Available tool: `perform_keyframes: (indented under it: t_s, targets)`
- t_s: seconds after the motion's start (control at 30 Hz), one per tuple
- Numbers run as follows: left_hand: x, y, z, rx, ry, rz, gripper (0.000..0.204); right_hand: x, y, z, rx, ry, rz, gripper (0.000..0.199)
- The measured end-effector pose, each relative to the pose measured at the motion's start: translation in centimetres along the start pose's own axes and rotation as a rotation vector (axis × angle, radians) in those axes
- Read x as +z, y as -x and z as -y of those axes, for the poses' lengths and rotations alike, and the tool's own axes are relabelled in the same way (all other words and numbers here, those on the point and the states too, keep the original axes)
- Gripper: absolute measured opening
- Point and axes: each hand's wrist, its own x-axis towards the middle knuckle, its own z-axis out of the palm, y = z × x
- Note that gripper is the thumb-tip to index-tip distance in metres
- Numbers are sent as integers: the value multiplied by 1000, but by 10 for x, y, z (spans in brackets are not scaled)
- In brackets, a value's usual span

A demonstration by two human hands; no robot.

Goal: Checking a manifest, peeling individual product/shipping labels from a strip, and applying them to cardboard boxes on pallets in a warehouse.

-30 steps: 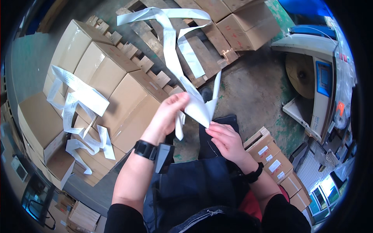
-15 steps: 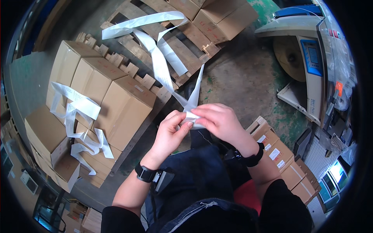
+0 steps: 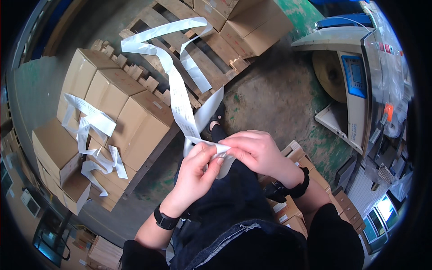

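Observation:
A long white strip of printed labels (image 3: 181, 104) hangs in loops in front of me, its far end over the wooden pallet. Its near end is bunched between my hands. My left hand (image 3: 196, 170) is closed, thumb and fingers pinching the strip. Close against it, my right hand (image 3: 255, 152) pinches the same strip, fingertips together. A short flap of it droops below the fingertips. Another strip of labels (image 3: 100, 120) lies curled across the cardboard boxes (image 3: 135, 121) at the left.
Ahead stands the wooden pallet (image 3: 157, 15) with more cartons (image 3: 256, 27) at its right. A beige machine with a blue panel (image 3: 354, 76) is at the right. Small cartons (image 3: 290, 211) sit near my right forearm. One box (image 3: 58, 150) stands open at the left.
Both hands have come slightly nearer to me, still pinching the strip. The strip has untwisted near the hands, with more of its printed face showing. A foot now shows beyond the hands.

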Motion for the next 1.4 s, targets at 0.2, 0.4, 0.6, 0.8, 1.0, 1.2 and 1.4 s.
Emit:
perform_keyframes:
  t_s: [0.2,0.4,0.6,0.8,1.0,1.2,1.4]
  targets:
    - [-15,0,13,-160,4,6,24,13,-20,-6,109,84,-45,8]
    - [-51,22,53,-345,203,-107,20,15,-38,5,176,-59,-9,17]
    - [-56,22,29,-311,388,-88,20,55,-37,29,109,-15,81,16]
    - [-62,30,35,-144,244,-101,21,62,-38,33,131,-104,77,14]
    - [-60,37,37,-219,271,-96,22,66,-38,36,153,26,-1,16]
    - [-106,68,115,-367,-157,-305,39,2,-38,8,228,24,-294,16]
    - [-135,39,29,-17,-423,-131,33,-27,-19,37,7,374,-313,17]
